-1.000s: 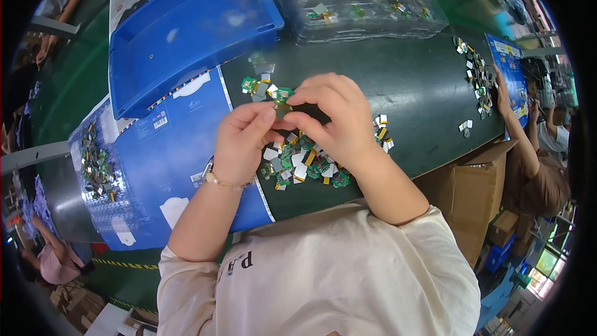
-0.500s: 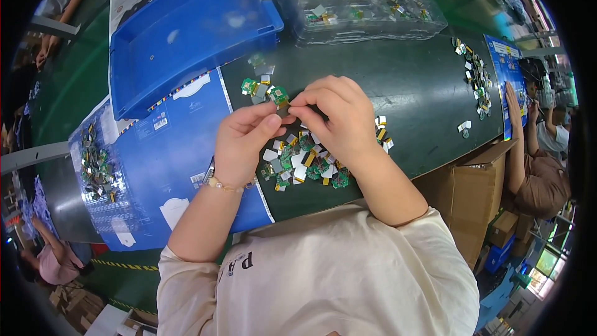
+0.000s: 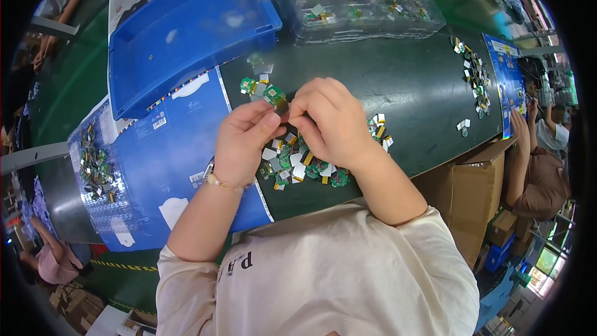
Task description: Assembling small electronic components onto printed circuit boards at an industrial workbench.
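Observation:
Both my hands meet over the green table, in front of my chest. My left hand (image 3: 244, 137) pinches a small green circuit board (image 3: 273, 94) between thumb and fingers; a dark, brownish part hangs at its near edge. Right beside that board, my right hand (image 3: 333, 123) is closed in a pinch at its right edge. Whatever sits between the right fingertips is hidden. Beneath the hands lies a pile of small circuit boards (image 3: 297, 165) with white, grey and yellow-taped parts, partly covered by my fingers. A few more boards (image 3: 247, 85) lie just beyond my left hand.
An open blue bin (image 3: 193, 40) stands at the far left on blue printed sheets (image 3: 174, 155). Stacked clear trays (image 3: 367, 25) hold boards at the back. Other boards lie left (image 3: 96, 165) and right (image 3: 476, 81). A cardboard box (image 3: 463, 199) and a co-worker (image 3: 538, 177) are at right.
The circuit board in my left hand has shifted slightly left and tilted, showing more of the brownish part below it. My right fingers have curled in more. The co-worker's arm at right has moved.

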The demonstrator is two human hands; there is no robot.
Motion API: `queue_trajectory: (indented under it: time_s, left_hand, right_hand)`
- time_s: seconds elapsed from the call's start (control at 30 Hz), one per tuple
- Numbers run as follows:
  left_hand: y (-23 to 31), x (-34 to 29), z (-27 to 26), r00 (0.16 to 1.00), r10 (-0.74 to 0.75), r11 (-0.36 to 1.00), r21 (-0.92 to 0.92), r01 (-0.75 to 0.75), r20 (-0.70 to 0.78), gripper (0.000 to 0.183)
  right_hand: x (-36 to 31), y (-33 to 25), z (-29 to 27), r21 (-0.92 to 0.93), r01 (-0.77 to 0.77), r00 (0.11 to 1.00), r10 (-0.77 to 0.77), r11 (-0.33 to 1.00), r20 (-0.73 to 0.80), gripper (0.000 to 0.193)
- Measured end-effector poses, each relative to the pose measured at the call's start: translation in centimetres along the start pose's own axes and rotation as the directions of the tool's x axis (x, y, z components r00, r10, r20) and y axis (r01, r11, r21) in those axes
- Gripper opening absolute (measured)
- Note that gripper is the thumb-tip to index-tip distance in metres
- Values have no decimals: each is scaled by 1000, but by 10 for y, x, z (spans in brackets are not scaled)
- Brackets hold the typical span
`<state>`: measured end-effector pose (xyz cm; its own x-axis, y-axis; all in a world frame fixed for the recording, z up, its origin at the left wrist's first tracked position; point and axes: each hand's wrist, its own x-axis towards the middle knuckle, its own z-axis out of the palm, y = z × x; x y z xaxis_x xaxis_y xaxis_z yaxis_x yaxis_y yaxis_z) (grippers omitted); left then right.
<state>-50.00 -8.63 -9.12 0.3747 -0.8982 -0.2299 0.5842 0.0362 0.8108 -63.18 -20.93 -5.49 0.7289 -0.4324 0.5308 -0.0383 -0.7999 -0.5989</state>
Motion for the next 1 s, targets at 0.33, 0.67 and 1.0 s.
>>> queue_trajectory:
  time_s: [0.33,0.67,1.0]
  left_hand:
    - [-2,0,-5,987,-57,958,-272,97,150,26]
    - [0,-1,4,999,-17,979,-203,25,44,35]
    - [3,-2,6,994,51,972,-234,-27,98,34]
  right_hand:
    - [-2,3,4,-128,78,993,-89,989,-78,45]
    - [-4,-1,8,-267,126,980,-161,956,-115,30]
    - [-2,-1,5,-13,52,993,-54,999,-109,21]
